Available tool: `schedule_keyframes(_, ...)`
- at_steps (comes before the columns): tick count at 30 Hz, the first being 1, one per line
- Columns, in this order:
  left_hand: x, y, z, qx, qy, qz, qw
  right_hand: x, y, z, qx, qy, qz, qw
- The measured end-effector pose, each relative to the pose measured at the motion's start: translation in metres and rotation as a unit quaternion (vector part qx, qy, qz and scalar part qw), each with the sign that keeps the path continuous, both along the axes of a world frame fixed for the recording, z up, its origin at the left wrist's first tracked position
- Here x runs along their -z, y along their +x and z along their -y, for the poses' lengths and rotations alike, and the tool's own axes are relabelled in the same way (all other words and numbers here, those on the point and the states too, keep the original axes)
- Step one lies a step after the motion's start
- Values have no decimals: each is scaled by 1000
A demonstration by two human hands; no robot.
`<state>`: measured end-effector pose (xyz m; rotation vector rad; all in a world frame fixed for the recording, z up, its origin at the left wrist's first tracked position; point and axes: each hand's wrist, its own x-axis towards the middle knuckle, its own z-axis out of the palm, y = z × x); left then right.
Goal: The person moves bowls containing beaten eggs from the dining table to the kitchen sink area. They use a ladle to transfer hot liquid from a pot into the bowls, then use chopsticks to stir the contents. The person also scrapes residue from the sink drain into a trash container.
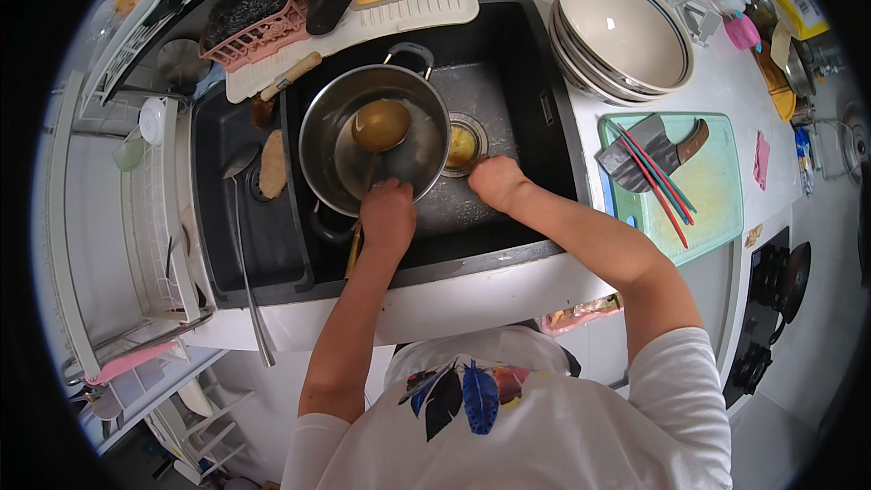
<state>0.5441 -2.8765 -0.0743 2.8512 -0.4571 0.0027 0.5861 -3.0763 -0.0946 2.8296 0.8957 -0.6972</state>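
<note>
A stainless steel pot stands in the large dark sink basin, with some cloudy water in it. My left hand is closed over its near rim, fingers on the inner side. Beside and partly under that hand runs the handle of a ladle, whose golden-looking bowl lies inside the pot. My right hand is low in the basin, with curled fingers at the edge of the drain strainer. Yellowish matter sits in the strainer. Whether those fingers pinch anything is hidden.
In the small left basin lie a long-handled metal spoon and a tan scrubber. Stacked bowls stand right of the sink. A cleaver and chopsticks lie on a green cutting board. A pink sponge basket stands behind.
</note>
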Motion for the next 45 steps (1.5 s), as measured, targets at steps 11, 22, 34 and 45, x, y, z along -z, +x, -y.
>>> schedule_keyframes(11, 1, 0, 1, -1, 13, 9, 1000, 0, 8, 17, 24, 12, -5, 1000)
schedule_keyframes(22, 5, 0, 0, -17, 2, -7, 1000, -10, 10, 18, 57, 11, -31, 998)
schedule_keyframes(34, 7, -1, -1, -21, 5, -12, 1000, -39, 11, 26, 182, 40, -24, 982)
schedule_keyframes(45, 8, 0, -1, -12, 21, 3, 1000, -43, -30, 40, 194, 50, 68, 977)
